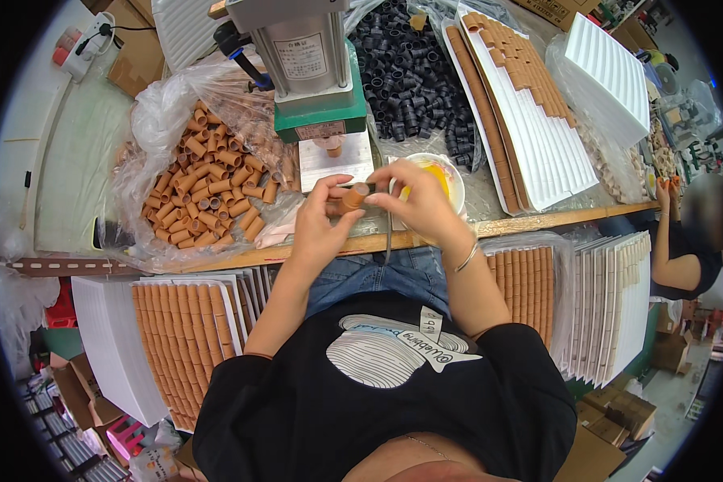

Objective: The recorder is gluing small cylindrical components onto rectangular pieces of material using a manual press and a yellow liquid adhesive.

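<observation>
My left hand (323,218) is closed round a short brown tube (354,197), thumb and fingers on its sides. Close against the tube's right side, my right hand (418,199) has its thumb and fingers drawn together. Whatever lies between those fingertips is too small to make out. Just beyond my hands stands a bench press (317,116) with a grey cylinder and a green block. A small brown piece (334,150) sits under its ram, above a white plate (317,167). Beside my right hand is a white bowl (459,190) with something yellow in it.
Many loose brown tubes (209,181) lie in a plastic bag on the left. Black fittings (402,72) are heaped behind the press. Ribbed white trays (538,140) with brown tubes lean to the right. More filled trays (181,337) flank me below the wooden table edge (490,229). Another person (683,249) works at far right.
</observation>
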Demonstrator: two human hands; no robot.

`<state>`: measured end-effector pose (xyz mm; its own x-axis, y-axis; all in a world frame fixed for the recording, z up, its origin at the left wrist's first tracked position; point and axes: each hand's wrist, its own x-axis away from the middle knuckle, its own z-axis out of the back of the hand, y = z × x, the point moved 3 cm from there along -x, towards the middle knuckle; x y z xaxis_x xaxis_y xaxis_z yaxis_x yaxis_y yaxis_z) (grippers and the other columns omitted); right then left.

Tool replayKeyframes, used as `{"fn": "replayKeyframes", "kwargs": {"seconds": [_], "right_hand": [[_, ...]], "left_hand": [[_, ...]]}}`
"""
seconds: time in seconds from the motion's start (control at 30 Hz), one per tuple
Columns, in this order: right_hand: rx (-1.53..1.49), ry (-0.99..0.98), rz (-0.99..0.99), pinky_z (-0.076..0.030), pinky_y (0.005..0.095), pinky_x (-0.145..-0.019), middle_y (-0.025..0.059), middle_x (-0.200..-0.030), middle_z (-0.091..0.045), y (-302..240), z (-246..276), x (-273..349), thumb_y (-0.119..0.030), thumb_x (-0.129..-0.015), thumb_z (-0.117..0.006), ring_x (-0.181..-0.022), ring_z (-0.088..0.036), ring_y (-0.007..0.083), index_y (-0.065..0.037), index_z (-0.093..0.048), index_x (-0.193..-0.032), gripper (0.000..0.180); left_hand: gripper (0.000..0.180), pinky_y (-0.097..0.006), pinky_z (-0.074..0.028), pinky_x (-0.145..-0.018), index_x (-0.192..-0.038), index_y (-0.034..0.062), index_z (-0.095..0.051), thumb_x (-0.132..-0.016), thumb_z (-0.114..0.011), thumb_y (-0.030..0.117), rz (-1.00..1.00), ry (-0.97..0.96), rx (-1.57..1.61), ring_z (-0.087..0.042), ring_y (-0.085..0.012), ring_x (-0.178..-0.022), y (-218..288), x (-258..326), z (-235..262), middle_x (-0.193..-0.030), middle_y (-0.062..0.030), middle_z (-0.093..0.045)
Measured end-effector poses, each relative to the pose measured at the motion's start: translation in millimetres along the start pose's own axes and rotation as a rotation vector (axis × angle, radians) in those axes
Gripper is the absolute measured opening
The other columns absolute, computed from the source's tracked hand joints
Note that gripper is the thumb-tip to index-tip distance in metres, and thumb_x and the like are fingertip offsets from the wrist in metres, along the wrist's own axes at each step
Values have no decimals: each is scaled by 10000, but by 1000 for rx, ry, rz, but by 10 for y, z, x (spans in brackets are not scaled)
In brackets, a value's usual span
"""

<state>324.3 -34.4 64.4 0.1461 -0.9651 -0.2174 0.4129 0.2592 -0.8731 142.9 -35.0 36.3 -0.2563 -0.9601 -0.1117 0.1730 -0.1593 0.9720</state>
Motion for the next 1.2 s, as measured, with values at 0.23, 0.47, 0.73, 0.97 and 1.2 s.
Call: {"fn": "replayKeyframes", "kwargs": {"seconds": [0.23, 0.47, 0.73, 0.97, 1.2], "right_hand": [[782, 37, -114, -502, 418, -806, 105, -1052, -608, 871, 596, -608, -109, -781, -721, -928, -625, 328, -167, -676, -1059, 288], [1043, -43, -150, -423, 429, -784, 71, -1000, -611, 976, 641, -671, -143, -788, -714, -898, -637, 262, -215, -674, -1029, 254], [1111, 27, -58, -419, 437, -770, 64, -1004, -619, 961, 690, -521, -184, -821, -691, -862, -643, 251, -195, -639, -1025, 211], [794, 295, -59, -465, 401, -714, 53, -794, -661, 952, 865, -399, -179, -841, -661, -726, -647, 240, -152, -628, -1014, 178], [98, 328, -148, -467, 283, -548, 42, -756, -665, 943, 903, 124, -126, -840, -688, -610, -589, 121, -53, -655, -902, 101]], "left_hand": [[230, -321, -488, -730, -945, 44, -525, -791, -694, 61, 133, 410, -294, -627, -214, -830, -347, 247, 1310, -873, -76, -639], [332, -417, -482, -805, -1036, 66, -663, -737, -772, 159, 225, 143, -984, -625, -355, -938, -269, 381, 1580, -956, -168, -643], [327, -427, -472, -826, -1027, 47, -650, -760, -762, 199, 262, 17, -901, -604, -368, -966, -335, 178, 1455, -1003, -194, -616], [257, -405, -467, -820, -1013, 36, -648, -786, -710, 140, 96, -149, -853, -596, -356, -959, -359, 134, 1303, -991, -140, -621], [262, -333, -470, -826, -977, 24, -630, -731, -718, 2, -71, -95, -558, -591, -261, -893, 107, 86, 1146, -938, -93, -613]]}}
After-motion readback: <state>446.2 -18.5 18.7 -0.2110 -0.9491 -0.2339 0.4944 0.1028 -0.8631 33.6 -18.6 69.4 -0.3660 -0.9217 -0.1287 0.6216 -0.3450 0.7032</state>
